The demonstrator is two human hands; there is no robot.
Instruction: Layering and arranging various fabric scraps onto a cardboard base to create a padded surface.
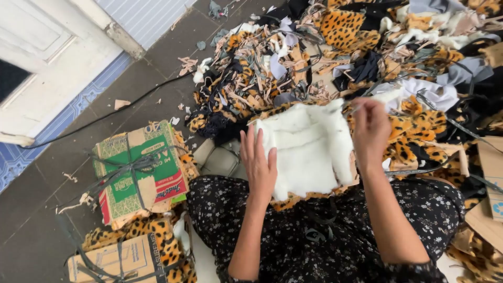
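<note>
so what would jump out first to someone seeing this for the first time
The fluffy white fleece piece at centre draws the eye, lying on the person's lap with the left hand flat on it and the right hand pinching its upper right edge. Behind it, a big heap of leopard-print fabric scraps fills the upper right floor. At left sits a green and red cardboard bundle tied with straps.

A single head-worn camera looks steeply down from close above the person's lap (325, 236), facing forward over the floor (36, 209) and the scrap pile (367, 52).
</note>
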